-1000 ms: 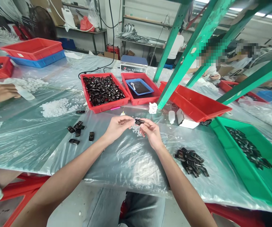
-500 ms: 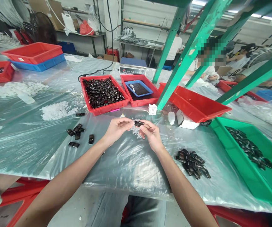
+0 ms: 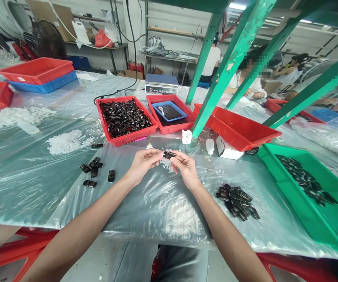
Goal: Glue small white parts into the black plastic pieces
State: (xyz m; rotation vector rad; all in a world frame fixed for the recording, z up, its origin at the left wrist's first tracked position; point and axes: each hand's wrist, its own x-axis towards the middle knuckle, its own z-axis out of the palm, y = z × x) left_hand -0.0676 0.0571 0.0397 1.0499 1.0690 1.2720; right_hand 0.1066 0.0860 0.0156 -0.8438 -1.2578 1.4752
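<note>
Both hands meet over a small pile of clear-white bits [image 3: 167, 165] on the plastic-covered table. My right hand [image 3: 184, 164] pinches a small black glossy piece [image 3: 169, 155] between thumb and fingers. At that piece's left end are the closed fingertips of my left hand [image 3: 147, 162]; whether they hold something tiny there is too small to tell. Several loose black pieces [image 3: 94, 172] lie to the left, and a heap of black pieces [image 3: 237, 201] lies to the right of my right forearm.
Behind the hands stand a red tray of black pieces [image 3: 126, 117] and a red tray with a blue one inside [image 3: 169, 111]. Green posts [image 3: 215, 74] rise beyond. A green bin [image 3: 298, 196] is at right, a white pile [image 3: 69, 141] at left. Other people sit at the back right.
The view has shifted slightly, so the trays and piles sit a little further left in it. Both hands stay together at the black piece, which has tilted slightly.
</note>
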